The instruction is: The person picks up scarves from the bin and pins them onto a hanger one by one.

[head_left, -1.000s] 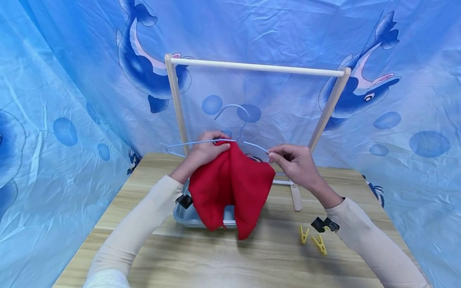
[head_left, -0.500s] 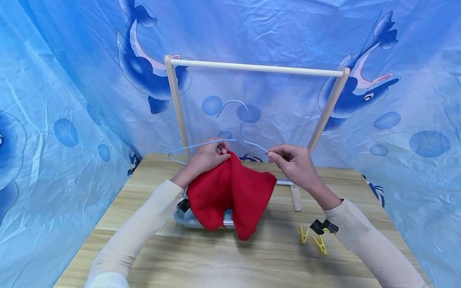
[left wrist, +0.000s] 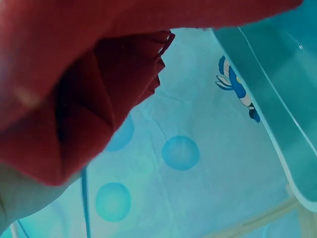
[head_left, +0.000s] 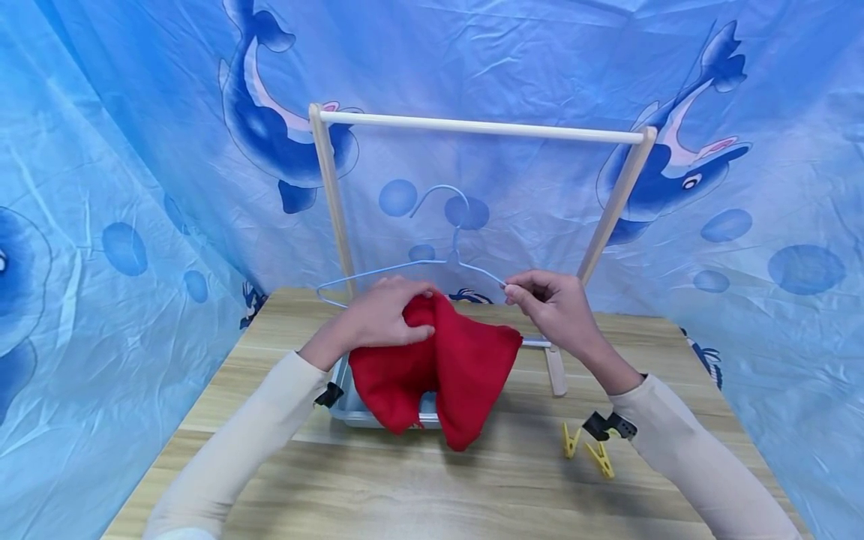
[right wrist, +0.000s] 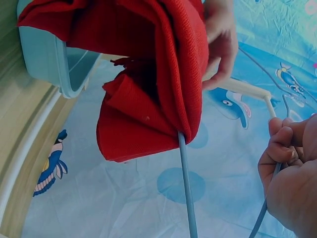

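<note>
At the middle of the head view, a red cloth (head_left: 475, 367) hangs in folds, with the blue basin (head_left: 358, 418) partly showing behind it toward eight o'clock. The wire hanger (head_left: 456, 240) rises toward twelve o'clock, its hook apart from the rack (head_left: 482, 127). The left hand (head_left: 385, 313) is on the cloth at ten o'clock; its thumb and fingers are spread apart, without visible pinch. The right hand (head_left: 550, 300), at two o'clock, pinches the sloping wire of the hanger. Two yellow clips (head_left: 570, 440) lie on the table (head_left: 378, 495) toward four o'clock.

From the left wrist, the cloth fills the side from nine to twelve o'clock, and the basin is near three. Only a part of the left hand shows at eight o'clock; its hold cannot be told here.

From the right wrist, the cloth is at twelve o'clock, and the hanger's lower bar enters its fold. The step seems to be settling the cloth over this bar. To do it well, the right hand should keep the wire steady, and the left should smooth lightly, because a one-sided pull could make the cloth slide.
</note>
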`<state>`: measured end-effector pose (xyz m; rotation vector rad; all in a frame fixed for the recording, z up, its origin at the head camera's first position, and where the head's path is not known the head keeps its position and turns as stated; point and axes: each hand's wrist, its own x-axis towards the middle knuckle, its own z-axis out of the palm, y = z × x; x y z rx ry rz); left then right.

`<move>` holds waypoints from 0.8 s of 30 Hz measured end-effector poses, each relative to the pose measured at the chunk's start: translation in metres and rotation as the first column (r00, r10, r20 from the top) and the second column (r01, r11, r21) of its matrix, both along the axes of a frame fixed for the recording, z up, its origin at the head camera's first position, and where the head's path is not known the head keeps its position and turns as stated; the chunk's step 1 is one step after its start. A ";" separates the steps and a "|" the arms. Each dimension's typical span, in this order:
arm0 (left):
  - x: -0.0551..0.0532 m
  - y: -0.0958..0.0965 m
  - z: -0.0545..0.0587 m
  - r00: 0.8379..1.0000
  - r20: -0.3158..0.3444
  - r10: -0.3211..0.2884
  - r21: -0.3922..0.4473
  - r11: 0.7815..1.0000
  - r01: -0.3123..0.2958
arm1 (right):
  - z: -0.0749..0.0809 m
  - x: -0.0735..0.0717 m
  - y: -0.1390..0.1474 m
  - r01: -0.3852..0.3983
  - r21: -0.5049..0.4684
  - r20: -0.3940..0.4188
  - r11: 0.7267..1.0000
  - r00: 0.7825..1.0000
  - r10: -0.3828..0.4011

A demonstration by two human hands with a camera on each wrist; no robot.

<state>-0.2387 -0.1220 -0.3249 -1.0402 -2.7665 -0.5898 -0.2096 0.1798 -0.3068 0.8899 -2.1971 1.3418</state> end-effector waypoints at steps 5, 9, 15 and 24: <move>0.009 0.007 -0.001 0.993 -0.115 -0.035 -0.095 0.995 0.024 | 0.001 0.001 0.000 0.009 0.007 -0.006 1.000 1.000 -0.009; 0.009 0.013 -0.003 0.973 -0.209 -0.095 -0.114 0.991 0.072 | 0.001 0.001 0.000 0.004 0.009 0.000 1.000 1.000 -0.004; 0.008 0.020 -0.007 0.953 -0.252 -0.166 -0.053 0.986 0.158 | 0.000 0.001 0.000 0.008 0.008 0.011 1.000 1.000 -0.008; 0.005 0.026 -0.009 0.959 -0.262 -0.112 0.183 0.970 0.163 | -0.002 0.002 -0.003 -0.017 0.011 0.022 1.000 1.000 0.017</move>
